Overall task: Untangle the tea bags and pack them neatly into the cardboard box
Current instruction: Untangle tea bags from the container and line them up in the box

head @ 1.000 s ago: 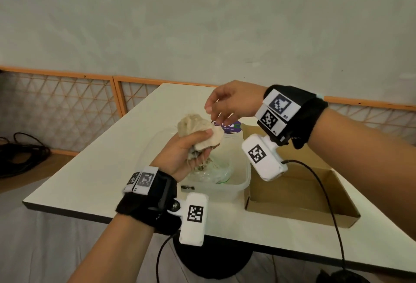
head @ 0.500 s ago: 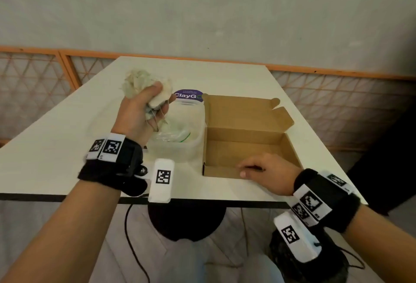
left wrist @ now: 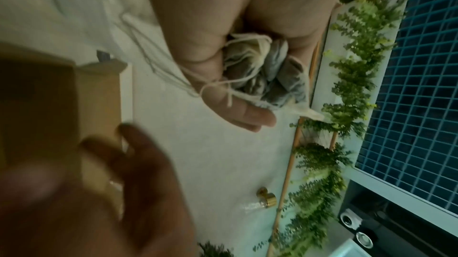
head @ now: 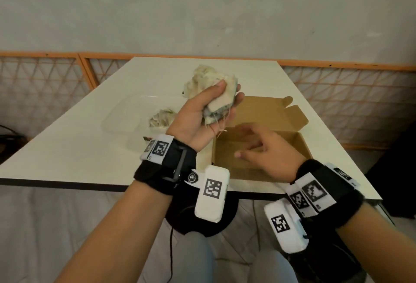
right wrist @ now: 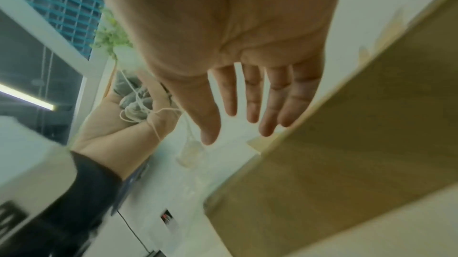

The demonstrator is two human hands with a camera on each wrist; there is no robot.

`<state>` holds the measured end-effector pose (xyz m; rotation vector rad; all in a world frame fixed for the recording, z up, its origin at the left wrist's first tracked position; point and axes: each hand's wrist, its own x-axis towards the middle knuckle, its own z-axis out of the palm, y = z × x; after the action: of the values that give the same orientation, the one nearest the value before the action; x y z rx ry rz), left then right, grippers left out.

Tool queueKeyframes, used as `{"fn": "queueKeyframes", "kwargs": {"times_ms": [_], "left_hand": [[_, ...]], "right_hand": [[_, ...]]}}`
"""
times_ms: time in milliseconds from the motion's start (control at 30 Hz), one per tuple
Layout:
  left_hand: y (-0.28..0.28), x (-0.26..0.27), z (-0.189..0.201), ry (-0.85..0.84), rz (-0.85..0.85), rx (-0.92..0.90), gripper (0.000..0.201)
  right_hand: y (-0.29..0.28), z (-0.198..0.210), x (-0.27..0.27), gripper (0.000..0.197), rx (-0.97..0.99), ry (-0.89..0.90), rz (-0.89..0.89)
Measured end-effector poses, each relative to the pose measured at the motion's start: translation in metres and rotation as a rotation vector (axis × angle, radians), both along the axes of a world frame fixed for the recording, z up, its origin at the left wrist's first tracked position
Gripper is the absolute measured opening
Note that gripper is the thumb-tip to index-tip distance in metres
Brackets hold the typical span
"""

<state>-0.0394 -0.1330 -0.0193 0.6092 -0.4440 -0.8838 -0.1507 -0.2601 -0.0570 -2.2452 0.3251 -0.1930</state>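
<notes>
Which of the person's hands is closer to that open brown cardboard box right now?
The right hand. It hovers open over the cardboard box, above its near part. The left hand is raised above the box's left edge, gripping the clump of tea bags.

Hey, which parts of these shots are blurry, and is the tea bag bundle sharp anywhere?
Head view: right hand smeared by motion. Left wrist view: tea bag bundle fairly sharp, the right hand a dark blur. Right wrist view: cardboard box soft and streaked.
</notes>
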Motion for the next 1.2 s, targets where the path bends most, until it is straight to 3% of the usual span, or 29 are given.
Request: {"fn": "queueKeyframes", "kwargs": {"times_ms": [133,167,267,367,633,833,933,1033,1100,1200], "left_hand": [[-0.017,-0.015,0.012,0.02,-0.121,-0.035,0.026],[-0.019,-0.017,0.014,0.029,-0.145,-0.049,0.026],[-0.02,-0.016,0.017,0.057,-0.175,-0.103,0.027],[-0.014,-0.002,0.006,0.069,-0.104,-0.063,0.025],[0.01,0.022,-0.046,0.147,-0.061,-0.038,0.066],[0.01,0.02,-0.053,0.11,-0.06,-0.078,0.069],[0.006,0.009,-0.06,0.087,-0.122,0.005,0.059],[-0.004,-0.004,-0.064,0.055,-0.128,0.184,0.048],[-0.011,-0.008,-0.064,0.053,-0.056,0.269,0.048],[-0.02,-0.01,-0.06,-0.034,0.048,0.372,0.03]], "right_hand": [[0.01,0.027,0.026,0.064,0.364,-0.102,0.135],[0.01,0.031,0.029,0.065,0.371,-0.096,0.146],[0.009,0.041,0.031,0.043,0.239,-0.108,0.087],[0.0,0.032,0.03,0.013,0.332,-0.024,0.172],[-0.051,-0.009,0.004,0.014,0.555,-0.098,-0.179],[-0.053,-0.018,0.003,0.015,0.667,-0.095,-0.327],[-0.053,-0.023,-0.001,0.013,0.551,0.048,-0.263],[-0.052,-0.025,-0.004,0.04,0.383,0.193,-0.166],[-0.05,-0.024,-0.004,0.045,0.337,0.201,-0.151],[-0.051,-0.028,-0.001,0.028,0.272,0.067,-0.245]]}}
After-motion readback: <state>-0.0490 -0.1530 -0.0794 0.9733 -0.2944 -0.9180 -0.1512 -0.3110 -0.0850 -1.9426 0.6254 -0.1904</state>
